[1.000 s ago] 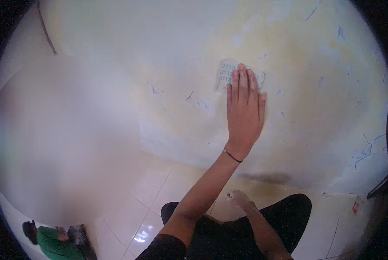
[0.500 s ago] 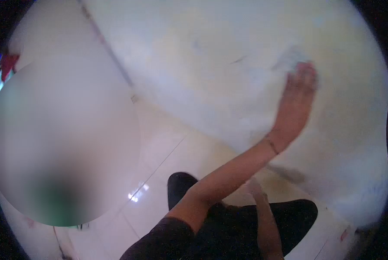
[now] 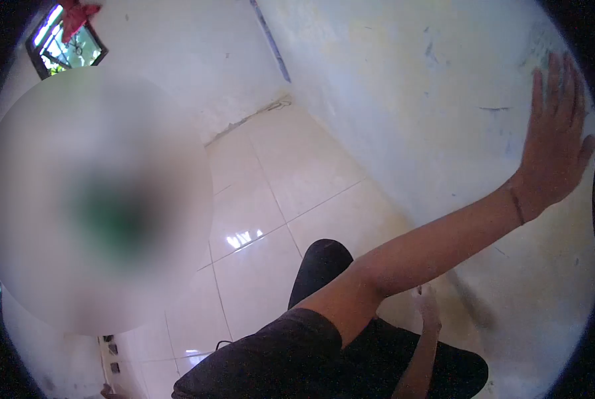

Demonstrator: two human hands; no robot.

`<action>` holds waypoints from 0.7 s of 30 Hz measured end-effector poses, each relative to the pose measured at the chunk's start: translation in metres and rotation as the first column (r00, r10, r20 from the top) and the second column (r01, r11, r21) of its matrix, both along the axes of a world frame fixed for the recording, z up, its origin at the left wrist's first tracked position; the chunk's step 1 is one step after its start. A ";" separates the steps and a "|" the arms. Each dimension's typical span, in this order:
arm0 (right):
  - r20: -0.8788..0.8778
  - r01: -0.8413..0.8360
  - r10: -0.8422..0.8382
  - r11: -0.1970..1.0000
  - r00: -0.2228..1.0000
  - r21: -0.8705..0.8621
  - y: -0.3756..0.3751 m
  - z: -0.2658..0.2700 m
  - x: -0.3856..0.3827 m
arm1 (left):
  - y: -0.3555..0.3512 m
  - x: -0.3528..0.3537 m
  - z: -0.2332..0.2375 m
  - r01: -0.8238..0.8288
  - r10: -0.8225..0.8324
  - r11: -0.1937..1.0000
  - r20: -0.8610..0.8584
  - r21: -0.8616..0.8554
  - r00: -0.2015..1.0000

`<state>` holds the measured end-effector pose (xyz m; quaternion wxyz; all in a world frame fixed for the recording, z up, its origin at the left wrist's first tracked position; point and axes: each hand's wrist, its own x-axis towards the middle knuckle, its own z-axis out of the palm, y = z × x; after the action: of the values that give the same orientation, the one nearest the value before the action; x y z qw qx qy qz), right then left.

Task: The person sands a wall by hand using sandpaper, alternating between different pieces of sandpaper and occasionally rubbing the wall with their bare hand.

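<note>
My left hand [image 3: 555,130] lies flat against the pale, scuffed wall [image 3: 404,113], its back toward me. The fingers are stretched out and slightly spread, with the thumb apart to the right. Grey smudges [image 3: 540,48] mark the plaster just beyond the fingertips. A thin dark line rings my left wrist. Lower down, my right hand [image 3: 428,307] is near my knees, below the left forearm and close to the wall. It looks pale, and its fingers are partly hidden, so I cannot tell what it holds.
Shiny cream floor tiles [image 3: 251,193] run along the wall to a corner. A window [image 3: 71,48] with red cloth [image 3: 78,18] is at the upper left. Blurring hides much of the left side. My bent legs in dark cloth [image 3: 320,266] are below.
The view has swung left, bringing the window and more floor into sight. My left hand appears farther right, and its fingers, blurred and closer together before, are now spread on the wall.
</note>
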<state>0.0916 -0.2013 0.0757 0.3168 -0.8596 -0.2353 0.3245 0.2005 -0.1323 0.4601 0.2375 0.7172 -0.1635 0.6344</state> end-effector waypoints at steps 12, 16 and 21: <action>-0.196 0.158 -0.201 0.964 0.960 -0.213 0.003 0.069 -0.008 | -0.002 -0.002 -0.037 -0.112 0.113 0.994 -0.062 0.012 0.992; -0.157 0.058 -0.098 0.968 0.983 -0.243 0.005 0.056 0.000 | 0.003 -0.007 -0.038 -0.118 0.120 0.992 -0.062 0.034 0.991; 0.180 0.252 -0.272 0.960 0.945 0.124 -0.007 -0.050 -0.004 | 0.015 -0.008 -0.046 -0.113 0.119 0.991 -0.084 0.075 0.989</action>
<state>0.0875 -0.2084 0.0256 0.3749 -0.8941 -0.1645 0.1814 0.1927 -0.1170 0.4143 0.1819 0.7606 -0.1328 0.6089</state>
